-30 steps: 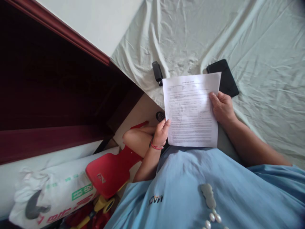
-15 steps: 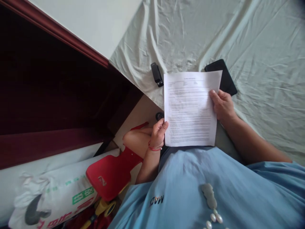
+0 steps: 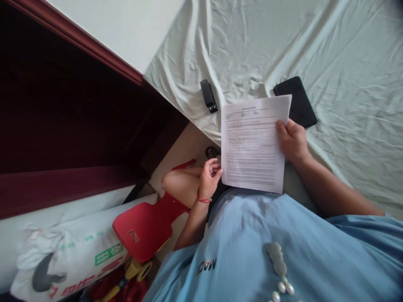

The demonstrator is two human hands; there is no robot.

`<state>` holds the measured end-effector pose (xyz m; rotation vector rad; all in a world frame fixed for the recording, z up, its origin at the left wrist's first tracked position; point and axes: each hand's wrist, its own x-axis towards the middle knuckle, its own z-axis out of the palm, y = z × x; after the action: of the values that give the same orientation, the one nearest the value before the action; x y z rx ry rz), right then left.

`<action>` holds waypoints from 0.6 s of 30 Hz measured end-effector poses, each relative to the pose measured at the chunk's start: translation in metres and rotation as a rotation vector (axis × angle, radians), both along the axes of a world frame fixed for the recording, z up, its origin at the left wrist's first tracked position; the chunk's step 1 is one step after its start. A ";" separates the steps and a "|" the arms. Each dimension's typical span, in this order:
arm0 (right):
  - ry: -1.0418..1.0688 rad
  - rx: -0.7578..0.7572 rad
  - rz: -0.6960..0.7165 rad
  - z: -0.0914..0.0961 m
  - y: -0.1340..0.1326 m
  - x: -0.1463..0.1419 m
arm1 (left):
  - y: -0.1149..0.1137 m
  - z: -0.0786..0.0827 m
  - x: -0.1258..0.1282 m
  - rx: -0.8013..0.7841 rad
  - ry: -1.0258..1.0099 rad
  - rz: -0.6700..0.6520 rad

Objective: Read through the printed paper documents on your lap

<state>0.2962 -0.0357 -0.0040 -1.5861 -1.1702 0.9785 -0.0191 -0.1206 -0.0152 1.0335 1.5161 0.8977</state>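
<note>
A printed sheet of paper, possibly with more sheets under it, is held up over my lap, slightly tilted. My right hand grips its right edge, thumb on top and fingers behind. At the lower left edge, my left hand has its fingers loosely bent and apart; the thumb tip is at the paper's edge, and I cannot tell whether it touches. A black stapler lies on the bed sheet beyond the paper's upper left corner. Behind its upper right side lies a flat black rectangular object, partly covered.
A wrinkled pale green bed sheet spreads ahead and right. Dark red wooden furniture stands at left. Lower left are a red plastic seat-like piece, a white printed sack and a yellow-handled item.
My left hand's fingers have loosened from the paper's left edge and spread. The paper has turned slightly, its left edge shifting right, while my right hand keeps its grip.
</note>
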 end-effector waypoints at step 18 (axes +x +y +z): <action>-0.346 0.062 0.027 -0.004 0.003 -0.004 | -0.049 -0.006 -0.008 -0.215 0.178 -0.051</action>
<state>0.2923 -0.0325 -0.0085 -1.7383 -1.4445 0.6924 -0.0269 -0.1692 -0.0215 1.0096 1.6861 0.6043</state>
